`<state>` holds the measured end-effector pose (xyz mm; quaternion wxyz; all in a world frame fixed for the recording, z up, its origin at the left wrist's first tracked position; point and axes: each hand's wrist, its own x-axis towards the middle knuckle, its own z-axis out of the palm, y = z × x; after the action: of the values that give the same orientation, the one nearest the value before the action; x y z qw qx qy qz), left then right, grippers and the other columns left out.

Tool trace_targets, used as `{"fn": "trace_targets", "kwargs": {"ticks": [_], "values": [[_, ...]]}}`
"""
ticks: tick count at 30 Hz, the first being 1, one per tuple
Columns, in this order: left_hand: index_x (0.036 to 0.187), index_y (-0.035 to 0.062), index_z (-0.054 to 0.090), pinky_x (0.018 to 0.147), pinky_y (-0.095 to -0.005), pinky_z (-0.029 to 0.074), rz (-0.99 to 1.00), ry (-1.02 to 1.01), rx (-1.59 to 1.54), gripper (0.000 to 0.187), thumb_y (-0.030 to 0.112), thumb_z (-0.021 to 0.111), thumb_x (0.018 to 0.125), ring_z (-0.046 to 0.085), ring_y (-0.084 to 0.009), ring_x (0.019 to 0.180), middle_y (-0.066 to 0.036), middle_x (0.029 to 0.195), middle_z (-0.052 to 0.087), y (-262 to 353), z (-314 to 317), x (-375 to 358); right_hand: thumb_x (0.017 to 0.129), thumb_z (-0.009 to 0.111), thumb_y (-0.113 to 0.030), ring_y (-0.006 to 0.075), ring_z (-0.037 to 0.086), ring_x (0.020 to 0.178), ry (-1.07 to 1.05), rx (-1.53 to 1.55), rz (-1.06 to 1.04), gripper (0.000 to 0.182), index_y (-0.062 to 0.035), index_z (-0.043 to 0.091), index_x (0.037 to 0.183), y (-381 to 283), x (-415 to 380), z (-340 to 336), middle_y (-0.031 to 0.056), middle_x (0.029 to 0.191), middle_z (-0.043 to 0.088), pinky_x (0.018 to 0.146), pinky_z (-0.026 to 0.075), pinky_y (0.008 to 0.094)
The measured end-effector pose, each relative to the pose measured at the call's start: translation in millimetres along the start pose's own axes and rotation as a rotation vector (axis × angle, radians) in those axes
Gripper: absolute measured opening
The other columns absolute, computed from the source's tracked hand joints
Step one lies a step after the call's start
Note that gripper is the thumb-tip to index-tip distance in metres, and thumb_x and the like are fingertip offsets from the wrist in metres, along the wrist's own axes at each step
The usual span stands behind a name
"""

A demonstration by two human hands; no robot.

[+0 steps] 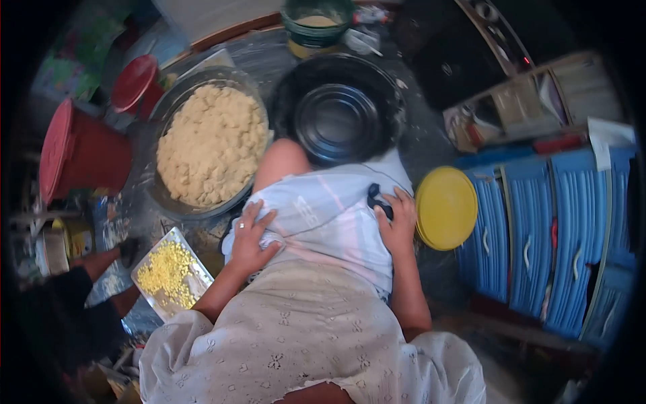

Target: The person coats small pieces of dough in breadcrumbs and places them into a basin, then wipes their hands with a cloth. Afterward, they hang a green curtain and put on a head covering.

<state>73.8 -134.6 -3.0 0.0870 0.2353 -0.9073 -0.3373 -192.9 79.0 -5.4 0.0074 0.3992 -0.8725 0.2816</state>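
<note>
A pale cloth (323, 209) with faint pink stripes covers my lap over a patterned beige garment. My left hand (252, 240), with a ring on one finger, rests on the cloth with its fingers spread. On the other side, my right hand (398, 225) lies on the cloth, thumb apart from the fingers. A small black thing (374, 195) shows by its thumb and forefinger. In front of my knee stands an empty black basin (335, 111). To its left, a wide basin (176, 214) is heaped with crumbly, light-tan dough (212, 145).
Red lidded buckets (94, 151) stand at the left. A metal tray (202, 271) with yellow bits lies near another person's legs (101, 266). A round yellow lid (446, 208) sits beside blue drawers (531, 229). A green bucket (316, 30) is at the back.
</note>
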Motion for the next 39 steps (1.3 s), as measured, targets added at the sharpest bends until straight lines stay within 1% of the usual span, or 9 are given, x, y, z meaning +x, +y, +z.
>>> {"fn": "trace_targets", "kwargs": {"ticks": [8, 13, 18, 20, 21, 23, 32, 35, 39], "values": [[0.127, 0.0066, 0.048, 0.105, -0.047, 0.021, 0.072, -0.014, -0.067, 0.058, 0.03, 0.061, 0.075, 0.029, -0.0395, 0.127, -0.021, 0.139, 0.032, -2.8, 4.1, 5.3, 0.082, 0.063, -0.028, 0.0378, 0.042, 0.117, 0.179, 0.325, 0.235, 0.04, -0.0082, 0.055, 0.115, 25.8, -29.6, -7.0, 0.0223, 0.128, 0.041, 0.099, 0.031, 0.0422], [0.128, 0.0065, 0.047, 0.105, -0.0465, 0.021, 0.03, -0.031, -0.058, 0.057, 0.028, 0.06, 0.077, 0.029, -0.0394, 0.127, -0.021, 0.139, 0.032, 7.7, -0.6, 3.9, 0.078, 0.065, -0.025, 0.0382, 0.045, 0.113, 0.132, -0.075, 0.359, 0.038, -0.0065, 0.057, 0.11, 91.6, -106.0, -35.8, 0.0229, 0.121, 0.047, 0.096, 0.035, 0.0431], [0.127, 0.0083, 0.048, 0.105, -0.0464, 0.02, -0.062, -0.121, 0.057, 0.054, 0.019, 0.057, 0.075, 0.029, -0.0388, 0.128, -0.021, 0.139, 0.032, 23.4, -20.7, 13.4, 0.08, 0.058, -0.023, 0.0355, 0.058, 0.093, -0.532, -0.022, 0.769, 0.028, -0.0012, 0.062, 0.096, 130.3, -229.0, -64.4, 0.0206, 0.097, 0.061, 0.082, 0.045, 0.0417], [0.126, 0.0101, 0.05, 0.105, -0.0478, 0.018, -0.066, -0.25, 0.079, 0.054, 0.011, 0.054, 0.071, 0.03, -0.0383, 0.129, -0.022, 0.14, 0.032, 23.3, -27.8, 19.5, 0.076, 0.062, -0.03, 0.0379, 0.059, 0.087, -0.749, -0.153, 0.757, 0.028, -0.0067, 0.065, 0.092, 142.7, -292.3, -60.1, 0.0216, 0.093, 0.062, 0.076, 0.047, 0.0421], [0.124, 0.0109, 0.052, 0.104, -0.0495, 0.017, -0.018, -0.257, 0.09, 0.055, 0.007, 0.051, 0.069, 0.029, -0.0379, 0.129, -0.021, 0.139, 0.032, 16.5, -26.5, 20.8, 0.074, 0.063, -0.039, 0.035, 0.059, 0.096, -0.795, -0.29, 0.904, 0.042, -0.0093, 0.064, 0.103, 169.4, -357.3, -49.6, 0.0165, 0.102, 0.063, 0.083, 0.046, 0.0435], [0.123, 0.0108, 0.052, 0.105, -0.0499, 0.017, -0.044, -0.268, 0.136, 0.054, 0.008, 0.051, 0.069, 0.029, -0.0375, 0.129, -0.021, 0.139, 0.033, 22.4, -28.2, 25.4, 0.071, 0.064, -0.031, 0.029, 0.047, 0.119, -1.126, -0.541, 1.228, 0.048, -0.0146, 0.06, 0.116, 150.0, -375.0, -55.2, 0.0084, 0.125, 0.054, 0.098, 0.03, 0.0596], [0.125, 0.0118, 0.049, 0.106, -0.0518, 0.017, -0.036, -0.321, 0.265, 0.054, 0.009, 0.051, 0.071, 0.029, -0.0369, 0.129, -0.019, 0.138, 0.034, 33.3, -25.2, 24.8, 0.075, 0.062, -0.047, 0.037, 0.035, 0.127, -1.509, -0.333, 1.488, 0.06, -0.0153, 0.053, 0.125, 163.3, -379.3, -35.7, 0.0095, 0.139, 0.039, 0.1, 0.017, 0.066], [0.125, 0.0129, 0.049, 0.104, -0.0523, 0.018, -0.02, -0.301, 0.251, 0.055, 0.008, 0.051, 0.07, 0.03, -0.0363, 0.129, -0.018, 0.138, 0.034, 28.7, -19.2, 22.6, 0.07, 0.066, -0.04, 0.0398, 0.035, 0.126, -1.587, -0.414, 1.444, 0.06, -0.0143, 0.056, 0.122, 173.4, -434.8, -9.7, 0.0106, 0.135, 0.044, 0.096, 0.016, 0.0724], [0.126, 0.0139, 0.049, 0.104, -0.052, 0.019, -0.022, -0.285, 0.258, 0.056, 0.008, 0.052, 0.07, 0.03, -0.0357, 0.129, -0.017, 0.139, 0.033, 30.7, -19.8, 21.6, 0.07, 0.065, -0.037, 0.0384, 0.04, 0.118, -1.568, -0.385, 1.394, 0.054, -0.0127, 0.057, 0.118, 152.1, -444.9, -24.1, 0.0122, 0.126, 0.048, 0.091, 0.021, 0.0665]]}}
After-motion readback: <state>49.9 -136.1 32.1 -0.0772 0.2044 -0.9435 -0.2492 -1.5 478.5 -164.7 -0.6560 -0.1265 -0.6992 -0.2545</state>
